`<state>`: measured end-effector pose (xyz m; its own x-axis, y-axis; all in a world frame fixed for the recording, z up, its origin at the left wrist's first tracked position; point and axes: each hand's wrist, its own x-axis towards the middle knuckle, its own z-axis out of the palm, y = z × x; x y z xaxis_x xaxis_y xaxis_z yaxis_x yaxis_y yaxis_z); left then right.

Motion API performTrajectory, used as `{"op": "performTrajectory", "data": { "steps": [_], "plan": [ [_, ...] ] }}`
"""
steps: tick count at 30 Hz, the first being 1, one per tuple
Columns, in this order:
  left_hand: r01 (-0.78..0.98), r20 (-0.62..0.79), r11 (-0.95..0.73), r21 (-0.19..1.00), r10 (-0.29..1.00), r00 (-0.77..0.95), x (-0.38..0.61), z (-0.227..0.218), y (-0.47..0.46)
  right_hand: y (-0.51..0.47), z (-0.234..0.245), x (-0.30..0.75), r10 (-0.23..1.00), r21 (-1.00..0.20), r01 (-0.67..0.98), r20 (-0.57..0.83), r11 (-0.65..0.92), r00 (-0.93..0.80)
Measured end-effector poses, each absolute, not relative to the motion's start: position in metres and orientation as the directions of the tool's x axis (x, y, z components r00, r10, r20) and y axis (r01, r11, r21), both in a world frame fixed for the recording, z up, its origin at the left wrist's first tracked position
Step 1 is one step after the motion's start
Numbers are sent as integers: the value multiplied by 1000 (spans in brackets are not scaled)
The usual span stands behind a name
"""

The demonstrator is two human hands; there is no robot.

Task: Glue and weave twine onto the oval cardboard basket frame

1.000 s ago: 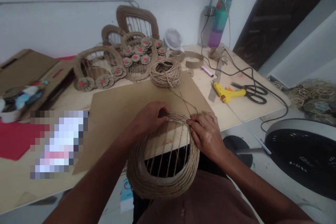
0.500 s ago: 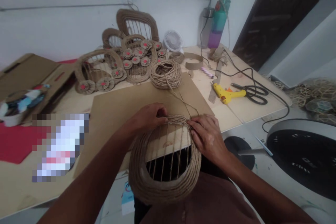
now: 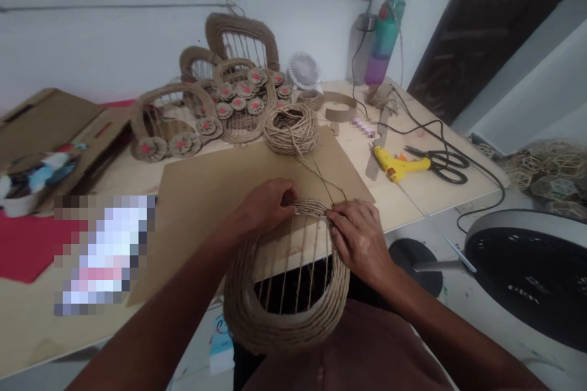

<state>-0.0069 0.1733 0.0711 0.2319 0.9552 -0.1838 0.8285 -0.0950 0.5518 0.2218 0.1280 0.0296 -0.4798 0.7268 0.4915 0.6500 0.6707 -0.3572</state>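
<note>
An oval frame (image 3: 287, 333) wound with brown twine, with strands strung across its opening, leans between the table edge and my lap. At its upper left my left hand (image 3: 268, 204) is closed on the rim. My right hand (image 3: 360, 235) pinches the upper right of the rim, fingertips on the twine strand there. That strand runs back to a coil of twine (image 3: 291, 129) on a brown board (image 3: 220, 180). The fingers partly hide the top of the frame.
Behind the board stand several twine frames with paper flowers (image 3: 245, 90) and a small white fan (image 3: 304, 70). To the right lie a yellow glue gun (image 3: 398, 164), black scissors (image 3: 443, 165) and a cable. A pixelated object (image 3: 107, 250) lies left; a black round stool (image 3: 527, 275) stands right.
Both hands stay on the rim in nearly the same places. The left hand has shifted very slightly right along it, and the view has moved a little.
</note>
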Motion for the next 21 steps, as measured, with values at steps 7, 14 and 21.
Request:
{"op": "performTrajectory", "data": {
  "steps": [7, 14, 21],
  "plan": [
    [867, -203, 74, 493, 979, 32, -40, 67, 175, 151, 38, 201, 684, -288, 629, 434, 722, -587],
    [906, -174, 148, 397, 981, -84, -38, 70, 168, 168, 45, 193, 672, -230, 642, 405, 731, -620],
    [824, -115, 70, 562, 993, -6, -44, 64, 165, 168, 50, 176, 608, -163, 600, 407, 783, -682]
  ]
}}
